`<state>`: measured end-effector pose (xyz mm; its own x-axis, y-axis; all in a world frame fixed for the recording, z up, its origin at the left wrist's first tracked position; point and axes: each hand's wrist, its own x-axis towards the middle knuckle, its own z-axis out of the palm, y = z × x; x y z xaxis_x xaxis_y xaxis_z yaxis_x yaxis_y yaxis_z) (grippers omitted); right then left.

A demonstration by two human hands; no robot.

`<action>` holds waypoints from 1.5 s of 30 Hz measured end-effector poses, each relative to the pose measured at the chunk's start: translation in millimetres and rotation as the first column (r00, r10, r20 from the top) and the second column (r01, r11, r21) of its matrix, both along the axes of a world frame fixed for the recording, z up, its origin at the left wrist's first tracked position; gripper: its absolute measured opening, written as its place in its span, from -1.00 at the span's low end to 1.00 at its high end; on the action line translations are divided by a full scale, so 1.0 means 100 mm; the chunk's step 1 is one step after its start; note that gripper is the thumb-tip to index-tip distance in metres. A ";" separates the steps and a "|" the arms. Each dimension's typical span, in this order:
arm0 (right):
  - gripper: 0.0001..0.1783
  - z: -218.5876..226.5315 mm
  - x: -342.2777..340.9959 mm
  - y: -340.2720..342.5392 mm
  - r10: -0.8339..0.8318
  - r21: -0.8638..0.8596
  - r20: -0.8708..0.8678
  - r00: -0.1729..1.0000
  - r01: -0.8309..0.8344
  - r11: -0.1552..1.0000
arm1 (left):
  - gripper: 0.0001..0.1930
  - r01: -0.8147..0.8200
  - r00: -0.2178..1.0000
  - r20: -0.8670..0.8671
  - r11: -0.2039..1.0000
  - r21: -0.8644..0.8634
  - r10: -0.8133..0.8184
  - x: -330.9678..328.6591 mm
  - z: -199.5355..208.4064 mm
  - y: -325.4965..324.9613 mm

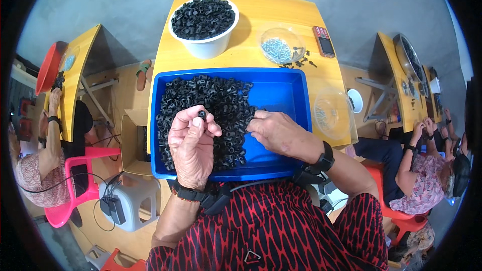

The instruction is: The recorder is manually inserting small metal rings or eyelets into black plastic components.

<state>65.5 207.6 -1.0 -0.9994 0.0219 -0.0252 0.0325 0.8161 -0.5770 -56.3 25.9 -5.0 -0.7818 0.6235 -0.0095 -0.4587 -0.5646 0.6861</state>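
Observation:
Over the blue tray I hold up my left hand. Its thumb and forefinger pinch a small black ring-shaped plastic part, whose round opening shows. Loose black plastic parts of the same sort fill the left and middle of the tray. At the right border of this heap is my right hand, palm down, fingertips drawn together. Whatever those fingers hold, if anything, is hidden.
On the yellow table stand a white bucket heaped with black parts, a clear bowl of silvery screws, a red phone and a clear tub. A cardboard box sits left of the tray. People work at side tables.

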 end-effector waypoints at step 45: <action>-0.92 0.30 -0.15 -0.13 -0.338 -0.750 -0.086 0.937 0.163 0.641 | -0.86 0.267 0.960 -0.004 0.915 -0.302 -0.281 0.05 0.02 0.05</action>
<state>50.2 194.9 29.4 -0.9408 0.3349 0.0529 -0.0151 0.1145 -0.9933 -51.5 31.1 -3.3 -0.5850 0.7874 -0.1945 -0.5303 -0.1898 0.8263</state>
